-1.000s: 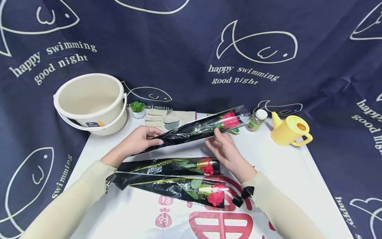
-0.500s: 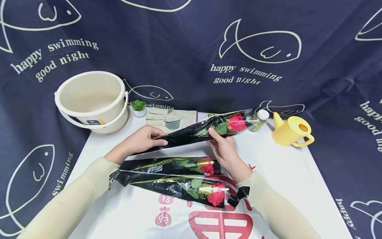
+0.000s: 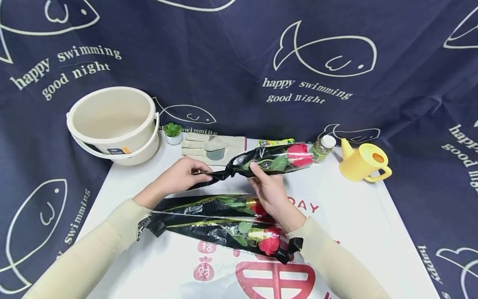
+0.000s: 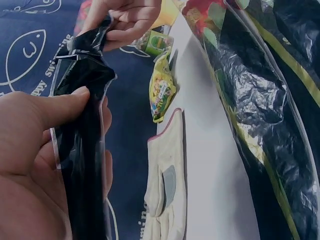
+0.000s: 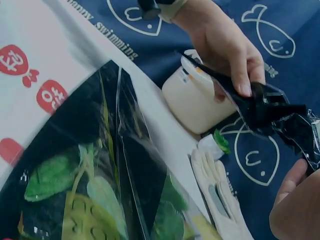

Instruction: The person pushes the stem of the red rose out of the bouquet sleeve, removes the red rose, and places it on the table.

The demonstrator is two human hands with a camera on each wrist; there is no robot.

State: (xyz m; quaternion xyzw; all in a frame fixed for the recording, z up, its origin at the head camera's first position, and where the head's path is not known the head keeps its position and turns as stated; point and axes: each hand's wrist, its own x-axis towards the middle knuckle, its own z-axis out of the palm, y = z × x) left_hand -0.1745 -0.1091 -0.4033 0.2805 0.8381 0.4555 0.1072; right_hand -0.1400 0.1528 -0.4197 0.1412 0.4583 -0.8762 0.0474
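A red rose point(image 3: 298, 155) in a black and clear wrapper is held above the table by both hands. My left hand point(image 3: 183, 176) pinches the narrow tail of the black wrapper point(image 4: 82, 130) between thumb and fingers. Nearer the bloom, my right hand point(image 3: 270, 189) grips the wrapped stem, its thumb on top. Between the hands the wrapper is twisted and bunched. Two more wrapped roses lie side by side below the hands: an upper rose point(image 3: 257, 206) partly covered by my right hand, and a lower rose point(image 3: 270, 241) in front of it.
Along the back stand a cream bucket point(image 3: 112, 118), a small potted plant point(image 3: 173, 133), cream gloves point(image 3: 213, 148), a yellow packet point(image 3: 276, 142), a jar with a white lid point(image 3: 323, 148) and a yellow watering can point(image 3: 362, 162). A patterned blue cloth hangs behind the white table point(image 3: 358, 232).
My right hand has moved left along the wrapped rose and taken a firmer grip. The wrapper, smooth and straight before, is now twisted between my hands, and the bloom has come down slightly.
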